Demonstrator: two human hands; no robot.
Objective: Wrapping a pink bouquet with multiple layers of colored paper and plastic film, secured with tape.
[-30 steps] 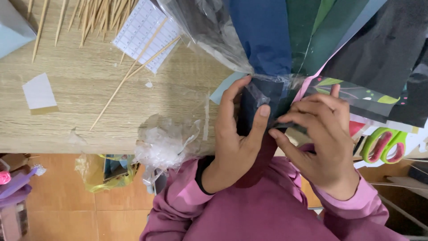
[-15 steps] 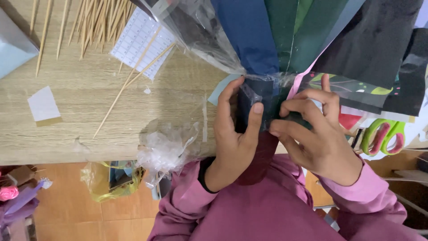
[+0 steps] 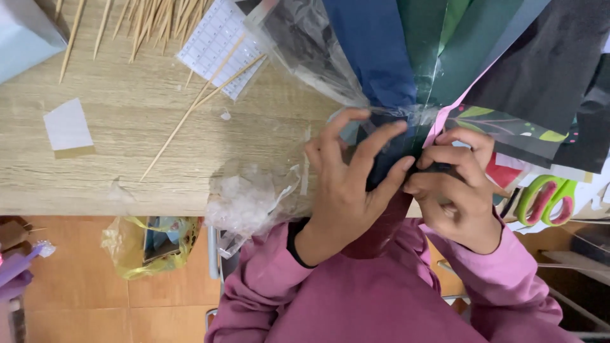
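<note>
At the worktop (image 3: 127, 140) edge, I see both hands grasping the fanned paper bundle (image 3: 406, 70) at its gathered neck; left hand (image 3: 346, 190) fingers have spread wider, right hand (image 3: 457, 197) pinching.

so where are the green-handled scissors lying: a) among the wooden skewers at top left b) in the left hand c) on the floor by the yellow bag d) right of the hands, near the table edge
d: the green-handled scissors lie to the right of the right hand, while both it and the left hand pinch the bunched coloured paper sheets.
</note>
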